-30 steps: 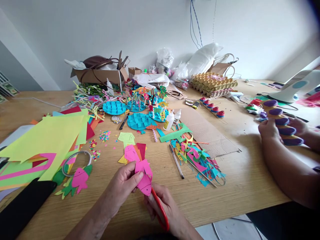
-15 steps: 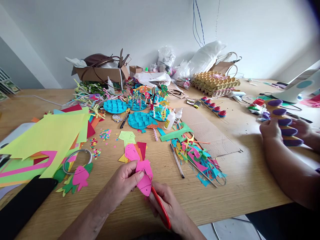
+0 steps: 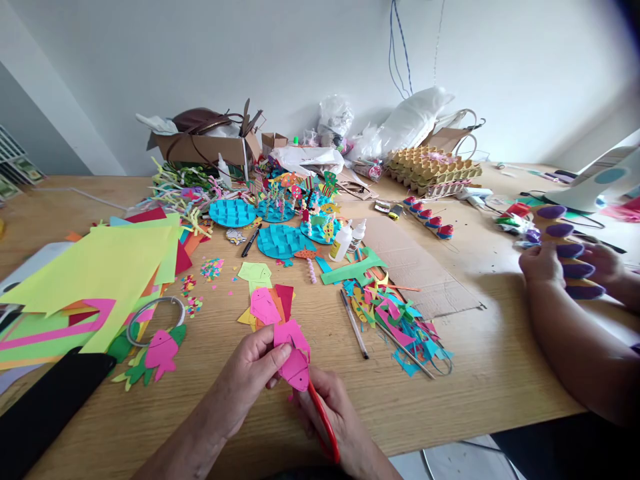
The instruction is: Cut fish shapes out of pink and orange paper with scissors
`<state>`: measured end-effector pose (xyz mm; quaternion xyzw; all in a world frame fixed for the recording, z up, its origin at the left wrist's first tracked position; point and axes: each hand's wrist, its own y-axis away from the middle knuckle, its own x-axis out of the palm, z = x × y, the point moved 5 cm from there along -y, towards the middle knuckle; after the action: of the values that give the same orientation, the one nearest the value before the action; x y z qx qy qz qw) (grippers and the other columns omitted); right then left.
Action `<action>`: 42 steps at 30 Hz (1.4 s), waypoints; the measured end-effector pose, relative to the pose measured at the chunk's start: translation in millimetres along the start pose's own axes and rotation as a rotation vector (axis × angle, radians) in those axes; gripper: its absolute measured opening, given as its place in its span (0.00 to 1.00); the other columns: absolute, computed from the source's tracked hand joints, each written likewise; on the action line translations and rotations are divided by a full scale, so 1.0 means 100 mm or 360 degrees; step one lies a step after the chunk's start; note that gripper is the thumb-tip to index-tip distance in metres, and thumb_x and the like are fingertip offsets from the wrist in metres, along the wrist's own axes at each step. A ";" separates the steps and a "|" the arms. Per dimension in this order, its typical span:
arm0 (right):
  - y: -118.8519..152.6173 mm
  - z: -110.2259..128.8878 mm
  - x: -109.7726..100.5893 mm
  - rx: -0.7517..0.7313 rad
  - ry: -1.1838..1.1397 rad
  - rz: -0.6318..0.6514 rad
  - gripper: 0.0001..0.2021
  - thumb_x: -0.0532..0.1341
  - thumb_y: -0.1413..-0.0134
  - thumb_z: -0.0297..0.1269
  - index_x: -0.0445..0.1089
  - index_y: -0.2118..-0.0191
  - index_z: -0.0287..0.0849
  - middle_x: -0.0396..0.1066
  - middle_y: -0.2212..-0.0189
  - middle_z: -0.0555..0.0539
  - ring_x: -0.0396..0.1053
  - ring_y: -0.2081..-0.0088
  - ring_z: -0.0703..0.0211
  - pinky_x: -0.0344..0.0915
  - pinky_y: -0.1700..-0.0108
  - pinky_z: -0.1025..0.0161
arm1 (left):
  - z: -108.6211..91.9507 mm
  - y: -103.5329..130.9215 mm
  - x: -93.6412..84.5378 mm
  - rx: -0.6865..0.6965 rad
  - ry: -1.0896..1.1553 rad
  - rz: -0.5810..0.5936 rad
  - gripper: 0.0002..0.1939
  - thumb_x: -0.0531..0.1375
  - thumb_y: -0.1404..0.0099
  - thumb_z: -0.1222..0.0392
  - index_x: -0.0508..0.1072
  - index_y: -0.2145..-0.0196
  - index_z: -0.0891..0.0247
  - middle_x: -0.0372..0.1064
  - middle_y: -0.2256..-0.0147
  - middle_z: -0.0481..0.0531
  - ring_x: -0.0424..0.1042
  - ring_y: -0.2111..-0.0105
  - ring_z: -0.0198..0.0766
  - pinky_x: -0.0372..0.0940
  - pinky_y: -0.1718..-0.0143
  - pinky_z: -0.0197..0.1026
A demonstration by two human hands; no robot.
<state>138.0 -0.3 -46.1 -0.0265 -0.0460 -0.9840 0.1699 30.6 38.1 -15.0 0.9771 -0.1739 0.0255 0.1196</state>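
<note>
Between thumb and fingers, my left hand [image 3: 263, 360] pinches a piece of pink paper [image 3: 295, 367] with a fish outline drawn on it. My right hand [image 3: 330, 400] is closed round red-handled scissors [image 3: 324, 420], their blades at the right edge of the pink paper and mostly hidden behind it. Just beyond lies another pink piece [image 3: 265, 305] on orange and red scraps, with a light green piece [image 3: 255, 272] behind. On the left, a cut pink fish [image 3: 161, 353] rests on green and yellow fish beside a grey tape ring [image 3: 134, 327].
Coloured sheets [image 3: 100, 267] cover the left. A pen [image 3: 355, 323], paper scraps [image 3: 400, 320] and cardboard [image 3: 420, 267] lie to the right. Glue bottles [image 3: 341, 241] stand near blue discs [image 3: 283, 241]. At far right, another person's hands [image 3: 543, 267] hold a purple-and-yellow egg-carton strip [image 3: 570, 250].
The pink paper has turned slightly and shifted a little to the right in my left hand. The strip along its right edge stands further out. The scissors have moved slightly down.
</note>
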 end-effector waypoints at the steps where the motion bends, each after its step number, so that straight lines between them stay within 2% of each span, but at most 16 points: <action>1: 0.00 0.00 0.00 -0.0002 0.0001 -0.0003 0.26 0.53 0.46 0.58 0.70 0.73 0.36 0.52 0.85 0.56 0.48 0.84 0.70 0.47 0.83 0.72 | 0.00 0.00 0.00 -0.0001 0.0004 -0.0003 0.11 0.54 0.40 0.55 0.65 0.75 0.64 0.57 0.80 0.43 0.51 0.80 0.30 0.49 0.79 0.33; 9: 0.00 -0.02 -0.02 0.0024 -0.0011 0.0102 0.23 0.53 0.43 0.54 0.70 0.72 0.37 0.52 0.85 0.56 0.49 0.83 0.69 0.48 0.82 0.72 | -0.05 -0.03 -0.05 0.0037 -0.0110 0.0123 0.12 0.55 0.41 0.54 0.66 0.76 0.64 0.55 0.81 0.42 0.51 0.80 0.30 0.50 0.79 0.33; 13: -0.02 0.04 -0.05 -0.0013 0.0095 0.0150 0.19 0.55 0.42 0.50 0.70 0.70 0.37 0.53 0.83 0.56 0.51 0.81 0.68 0.49 0.79 0.72 | -0.03 -0.04 -0.06 -0.0042 -0.0148 0.0108 0.11 0.55 0.42 0.54 0.64 0.76 0.63 0.53 0.82 0.41 0.50 0.81 0.30 0.48 0.80 0.34; 18: -0.01 0.03 -0.05 -0.0020 0.0135 0.0172 0.20 0.53 0.41 0.51 0.71 0.69 0.38 0.53 0.83 0.56 0.50 0.82 0.68 0.50 0.79 0.71 | 0.01 -0.05 -0.04 -0.0053 -0.0135 0.0115 0.11 0.54 0.42 0.53 0.62 0.77 0.62 0.52 0.82 0.41 0.49 0.81 0.30 0.47 0.80 0.34; 26: 0.02 -0.02 -0.04 -0.0021 0.0099 0.0058 0.26 0.50 0.43 0.56 0.71 0.71 0.37 0.52 0.84 0.56 0.48 0.83 0.69 0.48 0.82 0.72 | 0.00 0.01 0.02 -0.0032 -0.0061 -0.0032 0.12 0.55 0.43 0.53 0.64 0.78 0.63 0.53 0.82 0.42 0.51 0.81 0.31 0.49 0.80 0.33; 30: 0.03 -0.02 -0.03 0.0016 0.0046 0.0013 0.25 0.52 0.44 0.56 0.70 0.73 0.36 0.53 0.85 0.55 0.49 0.83 0.68 0.48 0.82 0.72 | 0.00 0.03 0.04 -0.0048 0.0017 -0.0124 0.12 0.57 0.44 0.53 0.64 0.79 0.63 0.52 0.82 0.41 0.50 0.81 0.31 0.48 0.80 0.33; 38: 0.07 -0.05 -0.01 0.0001 -0.0044 0.0010 0.24 0.52 0.43 0.55 0.70 0.72 0.37 0.53 0.84 0.55 0.49 0.82 0.69 0.47 0.81 0.72 | 0.09 0.04 0.08 -0.0051 0.0158 -0.0134 0.11 0.57 0.43 0.54 0.65 0.76 0.64 0.52 0.82 0.40 0.48 0.82 0.30 0.47 0.81 0.33; 42: 0.06 -0.09 0.00 0.0011 -0.0054 0.0000 0.26 0.50 0.43 0.57 0.70 0.71 0.36 0.52 0.84 0.55 0.48 0.83 0.69 0.46 0.82 0.72 | 0.13 0.06 0.08 -0.0036 0.0166 -0.0197 0.12 0.57 0.42 0.53 0.64 0.77 0.63 0.52 0.83 0.40 0.48 0.82 0.29 0.47 0.80 0.33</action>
<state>139.9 -6.9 -54.5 -0.0426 -0.0524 -0.9833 0.1693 36.1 27.2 -25.2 0.9820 -0.1068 0.0668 0.1408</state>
